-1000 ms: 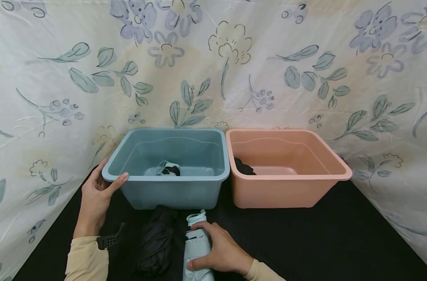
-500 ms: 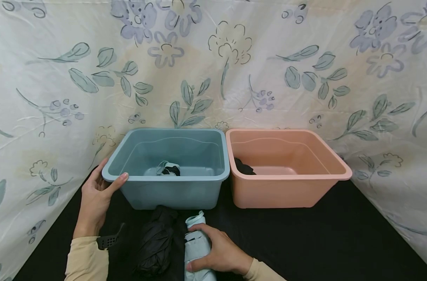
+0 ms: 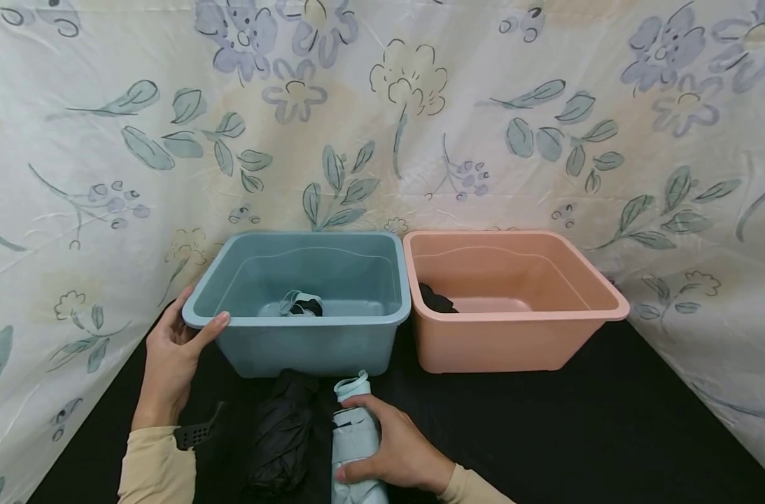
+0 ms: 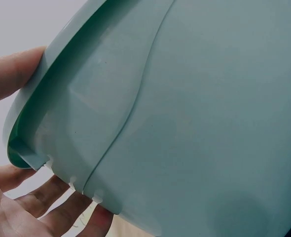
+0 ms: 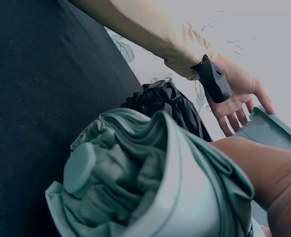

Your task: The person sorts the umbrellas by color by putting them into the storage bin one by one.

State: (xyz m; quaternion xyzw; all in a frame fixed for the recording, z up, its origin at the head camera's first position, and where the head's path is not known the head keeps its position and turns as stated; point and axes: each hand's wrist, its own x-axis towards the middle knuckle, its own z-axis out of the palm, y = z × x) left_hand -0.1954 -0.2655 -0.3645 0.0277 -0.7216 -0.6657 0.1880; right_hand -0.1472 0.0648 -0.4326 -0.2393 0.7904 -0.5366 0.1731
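A folded light-blue umbrella point(image 3: 354, 448) lies lengthwise at the front, its wrist loop toward the bins. My right hand point(image 3: 399, 448) grips it from the right, thumb near and fingers farther up. In the right wrist view the bunched fabric end of this umbrella point(image 5: 185, 197) fills the foreground. To its left is a folded black umbrella point(image 3: 281, 434), untouched. My left hand point(image 3: 171, 360) holds the front-left corner of the blue bin point(image 3: 306, 346). In the left wrist view the thumb presses the bin's rim point(image 4: 52, 61) while the fingers point(image 4: 47, 195) reach around the wall.
Inside the blue bin lies a small light-blue and black bundle point(image 3: 306, 305). A pink bin point(image 3: 489, 343) stands right beside it, with a dark item point(image 3: 437, 299) at its left end. Black cloth point(image 3: 546, 434) covers the table; a floral curtain point(image 3: 420, 140) hangs behind.
The light-blue umbrella's loop end dips slightly, then shifts a little toward the bins, with my right hand still around it. My left hand stays on the blue bin.
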